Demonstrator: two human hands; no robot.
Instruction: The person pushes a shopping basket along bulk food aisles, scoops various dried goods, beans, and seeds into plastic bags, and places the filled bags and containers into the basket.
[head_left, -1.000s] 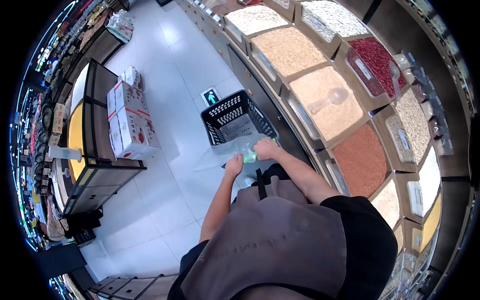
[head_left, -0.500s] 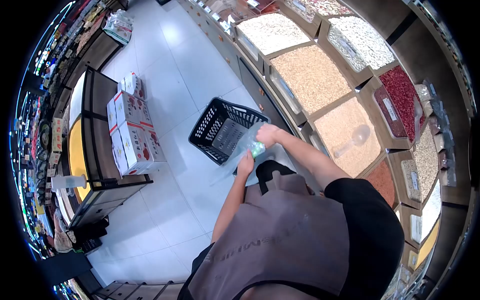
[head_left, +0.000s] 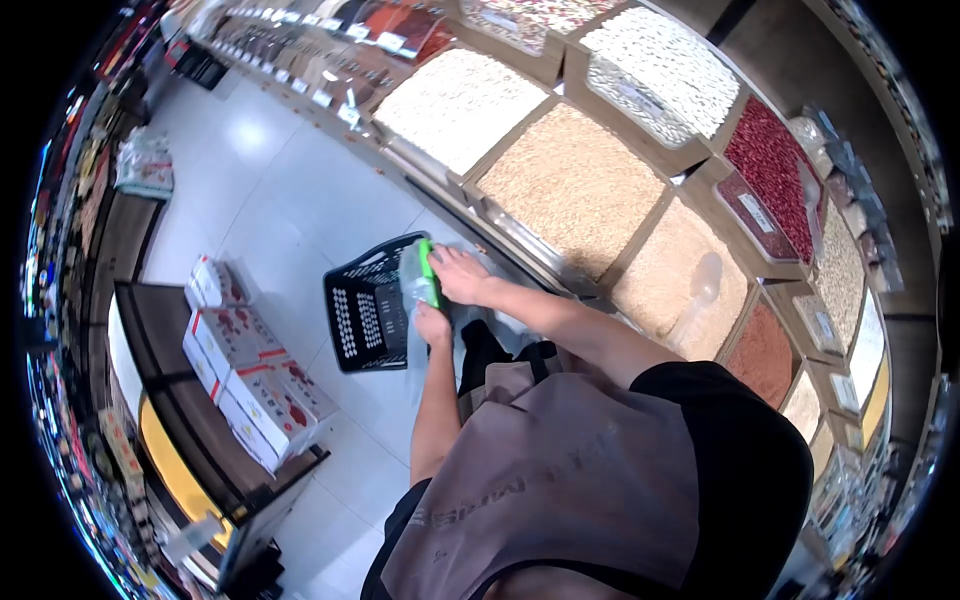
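Observation:
A thin clear plastic bag point(head_left: 411, 285) hangs between my hands, in front of the black shopping basket point(head_left: 352, 300). Along its side runs a long bright green strip point(head_left: 428, 272), whose exact kind I cannot make out. My left hand point(head_left: 432, 326) is closed on the bag at the strip's lower end. My right hand point(head_left: 460, 275) is closed against the strip's upper part, fingertips on it. More clear plastic shows beyond my right wrist. The basket, with perforated walls, is just left of both hands.
Bins of rice point(head_left: 460, 108), tan grain point(head_left: 570, 185) and red beans point(head_left: 765, 165) line the right side. A clear scoop point(head_left: 700, 295) lies in a pale grain bin point(head_left: 650, 270). White cartons point(head_left: 265, 400) are stacked at left beside a dark display stand point(head_left: 165, 345).
The view has turned and shifted. The green strip now shows stretched out along the bag, where before it was bunched up. My right hand has moved onto it, and both hands are left of before.

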